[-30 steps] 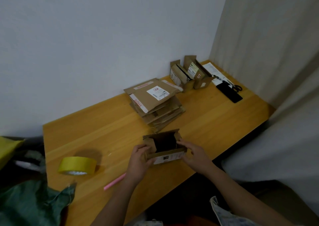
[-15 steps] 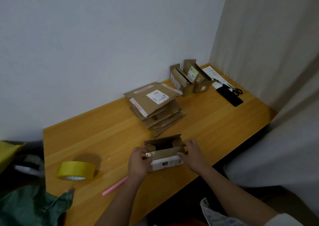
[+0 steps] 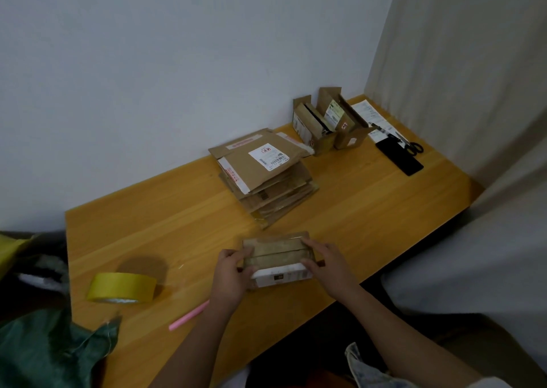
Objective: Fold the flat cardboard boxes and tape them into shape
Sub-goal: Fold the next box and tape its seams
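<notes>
A small cardboard box point(image 3: 276, 253) stands near the table's front edge, its top flaps folded down and meeting along a middle seam; a white label covers its near side. My left hand point(image 3: 232, 272) grips the box's left end, thumb over the flap. My right hand point(image 3: 324, 261) grips the right end, fingers pressing the flaps down. A stack of flat cardboard boxes point(image 3: 263, 174) lies behind it. A yellow tape roll point(image 3: 121, 287) lies on the table to the left.
Two folded boxes point(image 3: 325, 124) stand at the back right by the wall. Black scissors point(image 3: 413, 146), a black phone point(image 3: 399, 158) and paper sheets point(image 3: 370, 115) lie at the far right. A pink pen point(image 3: 189, 315) lies near the front edge. A green bag point(image 3: 44, 349) sits at lower left.
The box's top was open a second ago. Both hands have since folded the flaps down and shut the top. The view has shifted slightly.
</notes>
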A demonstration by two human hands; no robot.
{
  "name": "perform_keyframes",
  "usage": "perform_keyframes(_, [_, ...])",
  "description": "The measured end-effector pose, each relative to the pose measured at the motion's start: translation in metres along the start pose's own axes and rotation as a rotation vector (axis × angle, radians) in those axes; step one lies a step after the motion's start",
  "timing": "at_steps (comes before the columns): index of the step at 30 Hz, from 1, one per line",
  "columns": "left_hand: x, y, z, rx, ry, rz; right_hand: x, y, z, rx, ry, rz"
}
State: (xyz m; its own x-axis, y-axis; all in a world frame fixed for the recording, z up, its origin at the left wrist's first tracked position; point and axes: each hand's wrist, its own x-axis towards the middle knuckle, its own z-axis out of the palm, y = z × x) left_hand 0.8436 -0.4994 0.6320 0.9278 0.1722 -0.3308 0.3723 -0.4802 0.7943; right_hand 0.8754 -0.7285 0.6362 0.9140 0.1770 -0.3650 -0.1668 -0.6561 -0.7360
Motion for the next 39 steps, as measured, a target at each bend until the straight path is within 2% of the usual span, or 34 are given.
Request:
perform_keyframes(4, [0.003, -0.006, 0.001, -0.258, -0.041, -0.086, 0.003, -0.001, 0.000, 0.170, -0.050, 0.021])
perform_keyframes(9, [0.003, -0.007, 0.011, -0.399, -0.007, -0.095, 0.002, -0.001, -0.002, 0.280, -0.030, 0.014])
perform_keyframes(17, [0.015, -0.003, 0.016, -0.277, 0.031, -0.053, 0.019, -0.008, -0.006, 0.274, -0.012, 0.082])
perform_keyframes(25, [-0.002, -0.001, 0.012, -0.402, 0.018, -0.160, 0.014, -0.012, -0.018, 0.250, -0.057, 0.188])
perform_keyframes(29, [-0.011, 0.007, 0.011, -0.380, 0.008, -0.175, 0.008, -0.013, -0.017, 0.268, -0.055, 0.206])
perform_keyframes(33, [-0.003, 0.010, 0.011, -0.286, 0.023, -0.135, 0.009, -0.017, -0.016, 0.174, -0.023, 0.162])
perform_keyframes(39, [-0.006, 0.007, 0.020, -0.285, 0.115, -0.066, 0.011, -0.016, -0.006, 0.130, -0.012, 0.078])
